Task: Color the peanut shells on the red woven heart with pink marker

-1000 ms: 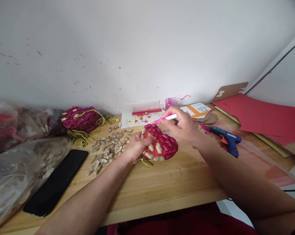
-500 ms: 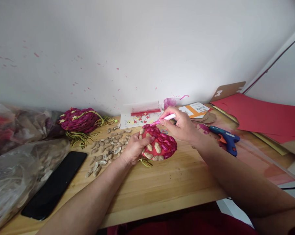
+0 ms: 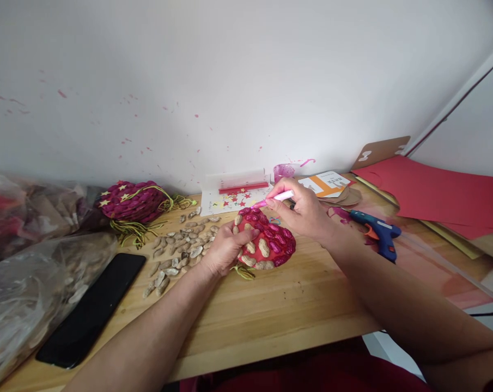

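A red craft piece (image 3: 271, 244) covered with peanut shells, some painted pink and some plain, lies on the wooden table (image 3: 295, 305). My left hand (image 3: 224, 249) grips its left edge, thumb on top. My right hand (image 3: 303, 209) pinches a pink marker (image 3: 275, 198) whose tip touches the piece's upper edge. Loose peanut shells (image 3: 181, 247) are scattered just left of my left hand.
A finished magenta shell piece with yellow stars and green strings (image 3: 134, 202) sits at the back left. A black phone (image 3: 94, 307) and plastic bags (image 3: 29, 294) lie at the left. A blue glue gun (image 3: 377, 231), red paper sheets (image 3: 442, 196), a star sticker sheet (image 3: 233, 196) and a pink-stained cup (image 3: 285, 171) are further right.
The marker tip has shifted slightly along the top edge of the craft piece. The view has tilted a little; my left hand keeps its grip.
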The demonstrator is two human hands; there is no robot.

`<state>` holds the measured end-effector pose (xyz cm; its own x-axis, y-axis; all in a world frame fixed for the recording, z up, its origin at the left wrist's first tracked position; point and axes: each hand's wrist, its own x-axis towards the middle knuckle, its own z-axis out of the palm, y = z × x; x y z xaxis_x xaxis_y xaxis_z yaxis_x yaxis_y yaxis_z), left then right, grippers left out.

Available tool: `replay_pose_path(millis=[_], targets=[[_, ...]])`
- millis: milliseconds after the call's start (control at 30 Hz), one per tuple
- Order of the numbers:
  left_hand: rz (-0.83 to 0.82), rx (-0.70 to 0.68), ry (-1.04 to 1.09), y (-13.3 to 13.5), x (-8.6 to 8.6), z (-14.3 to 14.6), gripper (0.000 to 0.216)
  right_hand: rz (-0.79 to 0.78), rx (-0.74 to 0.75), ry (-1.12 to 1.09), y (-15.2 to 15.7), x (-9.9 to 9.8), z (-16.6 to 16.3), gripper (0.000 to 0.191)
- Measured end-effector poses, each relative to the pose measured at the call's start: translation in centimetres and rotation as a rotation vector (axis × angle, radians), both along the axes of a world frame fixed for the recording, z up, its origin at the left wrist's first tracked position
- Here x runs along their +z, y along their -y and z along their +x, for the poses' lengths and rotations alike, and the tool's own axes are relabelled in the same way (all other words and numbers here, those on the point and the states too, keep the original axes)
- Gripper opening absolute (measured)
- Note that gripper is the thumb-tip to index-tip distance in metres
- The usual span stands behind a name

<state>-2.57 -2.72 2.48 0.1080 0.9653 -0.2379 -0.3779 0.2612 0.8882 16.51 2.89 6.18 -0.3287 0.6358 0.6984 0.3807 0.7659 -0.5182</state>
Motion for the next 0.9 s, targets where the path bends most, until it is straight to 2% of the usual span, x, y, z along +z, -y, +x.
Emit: replay_pose_path(millis=[133, 267, 533, 700, 900], targets=[[-0.012, 0.01, -0.01, 0.0, 0.1, 0.0, 0.052, 0.039, -0.001, 0.041, 0.7, 0.3, -0.3, 0.007], [-0.009, 0.01, 0.007, 0.0, 0.0, -0.1, 0.054, 0.094, 0.066, 0.035, 1.0, 0.2, -0.8, 0.006], [0.002, -0.017, 0.019, -0.1, -0.3, -0.2, 0.049, 0.046, 0.051, 0.045, 0.6, 0.0, -0.5, 0.007], [-0.008, -0.015, 0.024, -0.1, -0.3, -0.2, 0.049, 0.075, 0.041, 0.05, 0.7, 0.2, -0.3, 0.007], [0.001, -0.037, 0.031, 0.0, -0.5, -0.2, 0.05, 0.15, 0.086, 0.179, 1.3, 0.0, -1.1, 0.007]])
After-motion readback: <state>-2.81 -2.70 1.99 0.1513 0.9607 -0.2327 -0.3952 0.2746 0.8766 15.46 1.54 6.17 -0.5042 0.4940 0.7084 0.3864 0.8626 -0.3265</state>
